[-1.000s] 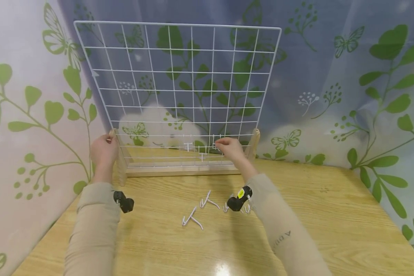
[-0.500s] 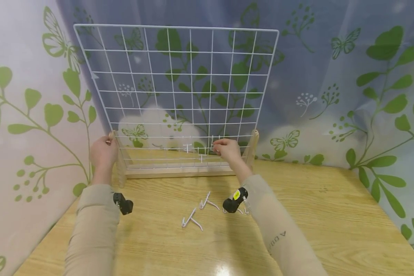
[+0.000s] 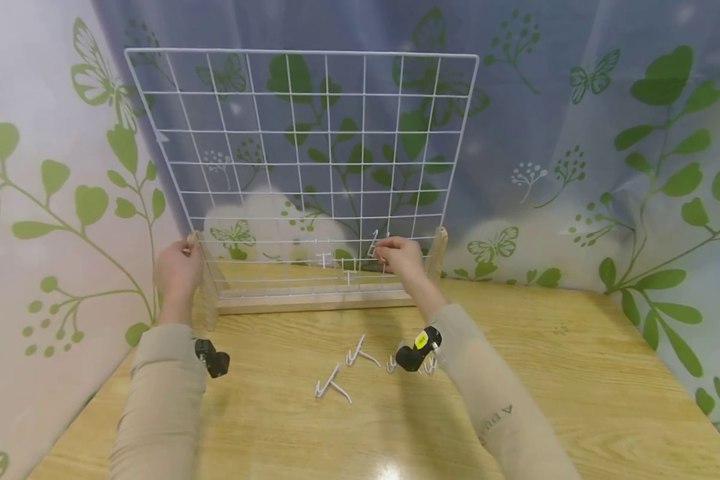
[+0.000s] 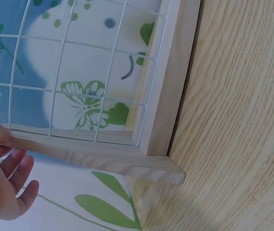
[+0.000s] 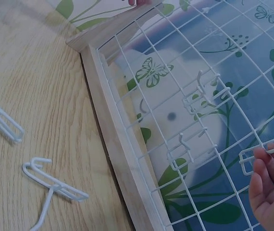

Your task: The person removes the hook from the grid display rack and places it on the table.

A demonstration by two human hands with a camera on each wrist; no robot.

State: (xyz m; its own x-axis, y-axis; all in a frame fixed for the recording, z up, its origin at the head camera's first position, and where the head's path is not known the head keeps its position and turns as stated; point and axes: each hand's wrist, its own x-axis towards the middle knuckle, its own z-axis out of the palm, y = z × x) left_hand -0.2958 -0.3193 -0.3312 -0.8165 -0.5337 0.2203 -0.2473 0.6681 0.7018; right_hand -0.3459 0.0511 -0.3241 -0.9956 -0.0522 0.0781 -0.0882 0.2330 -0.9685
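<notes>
A white wire grid panel (image 3: 300,51) stands in a pale wooden stand (image 3: 312,305). My left hand (image 3: 180,272) pinches the upper end of the stand's left post (image 4: 79,153); in the left wrist view its other fingers are loosely bent. At the lower right of the grid, my right hand (image 3: 405,259) pinches a white wire hook (image 5: 245,161), its frame lying against the wires. Whether that hook is caught on a wire I cannot tell. Two similar hooks, one higher (image 5: 194,101) and one lower (image 5: 179,156), hang on the grid to its left.
Several loose white hooks lie on the wooden table (image 3: 264,413), among them one nearer the front (image 3: 334,385) and one behind it (image 3: 358,352). Others are partly hidden below the right wrist camera (image 3: 419,350). A leaf-patterned cloth (image 3: 552,220) hangs behind the grid.
My right hand has shifted slightly right with the hook, whose upper ends now show tilted, higher and further right. My left hand stays at the post.
</notes>
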